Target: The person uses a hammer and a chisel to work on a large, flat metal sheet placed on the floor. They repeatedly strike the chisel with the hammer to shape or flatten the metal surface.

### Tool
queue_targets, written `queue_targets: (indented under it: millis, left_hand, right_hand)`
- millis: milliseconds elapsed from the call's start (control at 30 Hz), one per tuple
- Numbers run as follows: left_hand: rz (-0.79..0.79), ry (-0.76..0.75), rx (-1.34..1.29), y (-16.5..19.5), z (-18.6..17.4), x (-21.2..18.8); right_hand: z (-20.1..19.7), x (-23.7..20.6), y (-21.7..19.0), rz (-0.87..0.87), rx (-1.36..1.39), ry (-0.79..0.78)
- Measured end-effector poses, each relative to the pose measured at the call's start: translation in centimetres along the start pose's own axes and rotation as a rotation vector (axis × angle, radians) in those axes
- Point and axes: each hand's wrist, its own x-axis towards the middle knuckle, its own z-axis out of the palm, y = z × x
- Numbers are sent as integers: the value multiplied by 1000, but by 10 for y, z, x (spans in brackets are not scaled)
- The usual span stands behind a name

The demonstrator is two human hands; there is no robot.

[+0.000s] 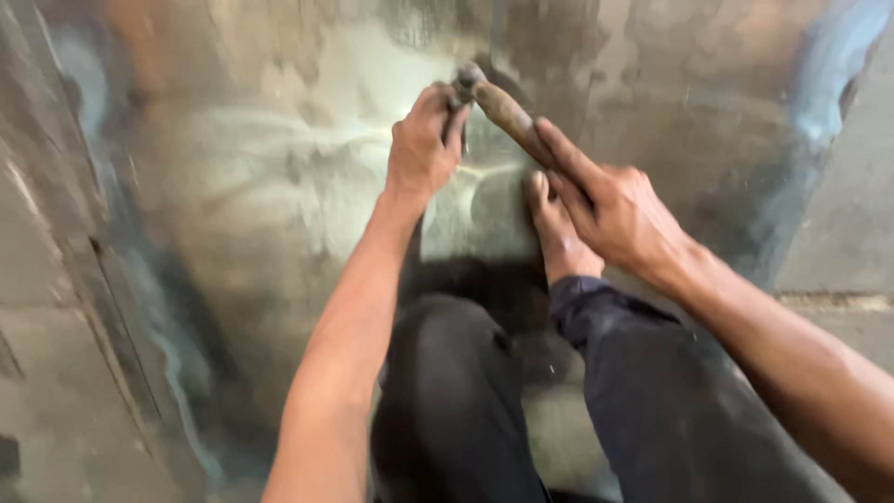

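Underneath everything, a large dull sheet of metal [279, 205], scuffed and streaked pale in swirls, bluish along its left and right borders, lying on a grey concrete floor [838, 233] that shows past the sheet on both sides. No walls or furniture in view, only sheet and floor. Near the top centre of the sheet, a hammer [498, 107] with a worn brown wooden handle, long axis running diagonally, small dark head at the upper left end, handle slanting down to the right. Left hand [424, 149] clenched at the head end of the hammer, fingers curled tight around something small and dark there; what exactly sits inside that fist impossible to tell. Right hand [615, 210] lower along the handle, fingers stretched long and pressed together along the wood, the end of the handle hidden beneath them. Just below the hammer, a bare foot [557, 233] planted flat on the sheet, toes pointing up toward the handle, touching the right hand's fingers. Below the foot, two knees in dark trousers [447, 391], cut off by the bottom edge. Whole picture soft with motion blur, sheet surface detail smeared; hammer head shape hard to make out.
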Motion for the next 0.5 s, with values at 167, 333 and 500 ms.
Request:
queue_targets:
  millis: [167,333,500]
  left_hand:
    - [-187,411,-739,2,-1,11]
    - [-235,110,-932,28,77,30]
    - [-87,-210,-774,87,178,36]
  right_hand:
    - [18,-80,64,227,217,197]
    - [49,-148,111,691,413,318]
    - [46,-194,138,854,430,464]
